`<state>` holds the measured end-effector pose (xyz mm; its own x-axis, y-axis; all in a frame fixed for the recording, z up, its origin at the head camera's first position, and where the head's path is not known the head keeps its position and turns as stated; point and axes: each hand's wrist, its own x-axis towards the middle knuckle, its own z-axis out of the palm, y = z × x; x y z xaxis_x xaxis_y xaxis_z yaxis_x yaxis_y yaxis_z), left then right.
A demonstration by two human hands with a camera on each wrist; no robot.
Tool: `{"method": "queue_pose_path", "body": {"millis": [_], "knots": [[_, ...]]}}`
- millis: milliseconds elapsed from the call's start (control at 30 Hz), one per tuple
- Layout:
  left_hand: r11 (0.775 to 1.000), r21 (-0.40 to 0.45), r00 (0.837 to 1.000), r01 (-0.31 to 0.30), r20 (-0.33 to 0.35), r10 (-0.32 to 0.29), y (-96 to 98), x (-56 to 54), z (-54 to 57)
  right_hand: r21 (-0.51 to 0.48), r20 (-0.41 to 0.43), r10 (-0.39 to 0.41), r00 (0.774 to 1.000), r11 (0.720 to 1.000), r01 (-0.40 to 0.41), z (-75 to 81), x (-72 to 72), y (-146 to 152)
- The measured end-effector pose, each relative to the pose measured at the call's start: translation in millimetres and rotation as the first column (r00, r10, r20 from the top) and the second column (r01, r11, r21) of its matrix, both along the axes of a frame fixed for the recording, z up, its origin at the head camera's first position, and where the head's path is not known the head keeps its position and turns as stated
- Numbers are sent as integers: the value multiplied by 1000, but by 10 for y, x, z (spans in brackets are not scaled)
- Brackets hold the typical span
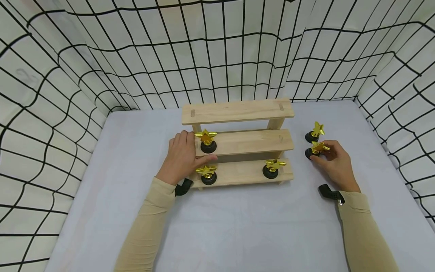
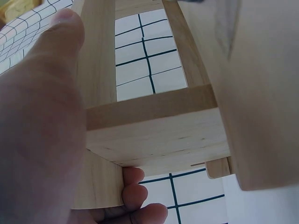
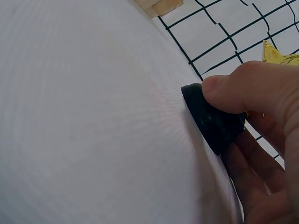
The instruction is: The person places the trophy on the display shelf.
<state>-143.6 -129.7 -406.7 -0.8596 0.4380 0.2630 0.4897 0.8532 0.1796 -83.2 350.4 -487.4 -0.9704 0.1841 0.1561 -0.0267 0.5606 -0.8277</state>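
A three-tier wooden shelf (image 1: 244, 142) stands on the white table. My left hand (image 1: 182, 154) grips the left end of its middle tier; fingertips (image 2: 134, 193) curl around the board in the left wrist view. One gold star trophy (image 1: 206, 140) on a black base sits on the middle tier beside that hand. On the lowest tier are a trophy (image 1: 208, 175) at the left and another trophy (image 1: 270, 169) at the right. To the right of the shelf, my right hand (image 1: 334, 162) pinches a star trophy by its black base (image 3: 210, 116), thumb on its side.
Just behind the held trophy stands another star trophy (image 1: 314, 132) on the table. Black wire grid panels (image 1: 224, 56) over white walls enclose the table (image 1: 244, 226) at the back and sides. The top tier (image 1: 238, 110) of the shelf is bare wood.
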Motion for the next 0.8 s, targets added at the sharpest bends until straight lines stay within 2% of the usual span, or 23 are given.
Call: {"method": "queue_pose_path", "body": {"millis": [300, 700, 800], "knots": [[1000, 10, 1000, -2, -2, 2, -4, 15, 2, 26, -4, -1, 1000, 1000, 2, 31, 23, -36], [1000, 15, 999, -15, 46, 14, 11, 9, -3, 26, 20, -18, 1000, 999, 18, 18, 47, -27], [1000, 20, 999, -9, 36, 8, 13, 2, 1, 38, 21, -23, 1000, 999, 23, 32, 52, -22]]}}
